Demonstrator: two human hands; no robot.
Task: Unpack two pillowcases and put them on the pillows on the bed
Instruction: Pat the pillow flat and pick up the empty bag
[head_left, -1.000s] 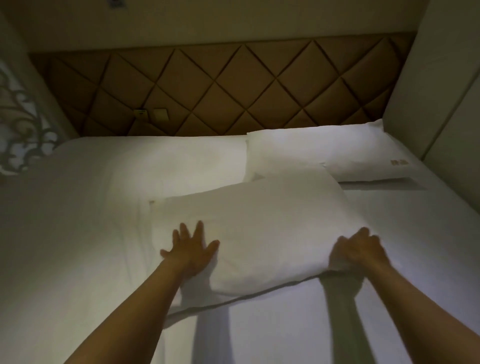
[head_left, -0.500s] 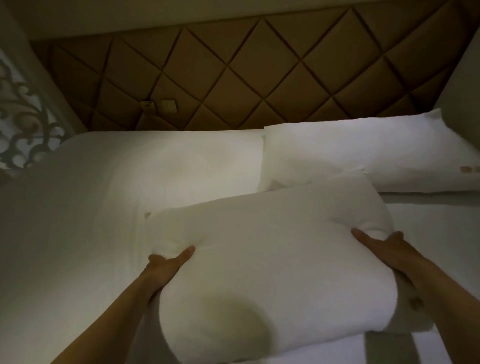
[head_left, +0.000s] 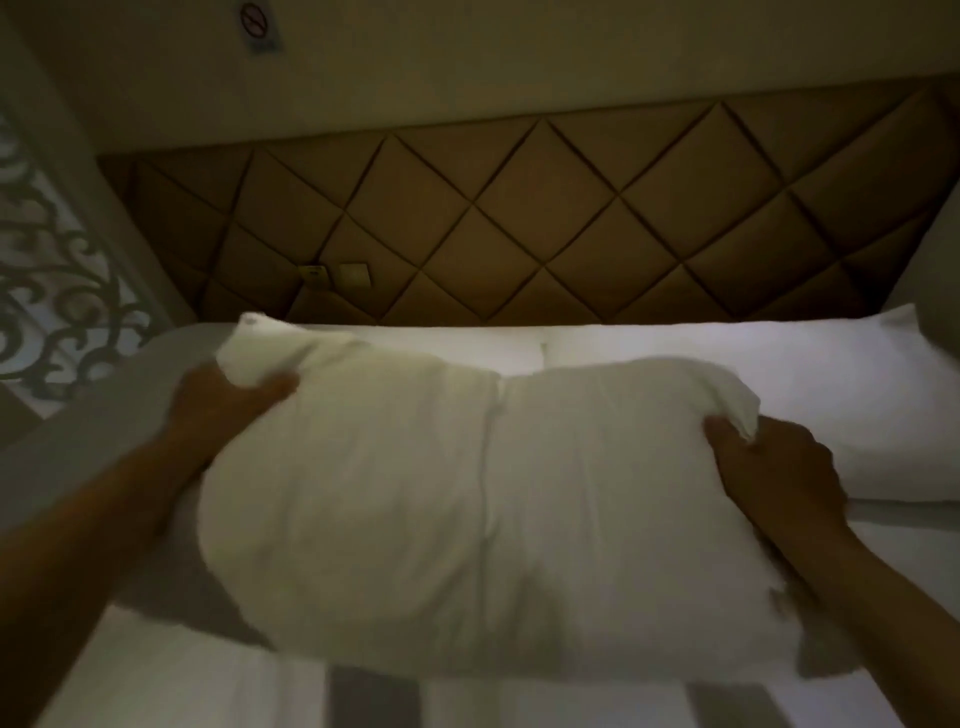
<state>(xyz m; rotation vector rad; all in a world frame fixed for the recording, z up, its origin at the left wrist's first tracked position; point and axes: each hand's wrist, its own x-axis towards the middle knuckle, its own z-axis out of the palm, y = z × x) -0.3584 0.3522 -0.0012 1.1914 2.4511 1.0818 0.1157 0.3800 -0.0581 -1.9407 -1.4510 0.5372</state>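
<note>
White pillow (head_left: 467, 509); brown diamond-quilted headboard (head_left: 519, 218).

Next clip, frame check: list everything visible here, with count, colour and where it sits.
held pillow: 1, white, centre, held over the bed by both hands
second pillow: 1, white, right, lying at the headboard
bed: 1, white sheet, fills the lower frame
headboard: 1, brown, diamond-quilted, across the back
wall plates: 2, tan, side by side low on the headboard's left part
sign: 1, circular mark, too blurred to read, wall at top left
scrollwork panel: 1, dark curls on pale ground, far left
left hand: 1, grips the held pillow's upper left corner
right hand: 1, grips its upper right corner
</note>
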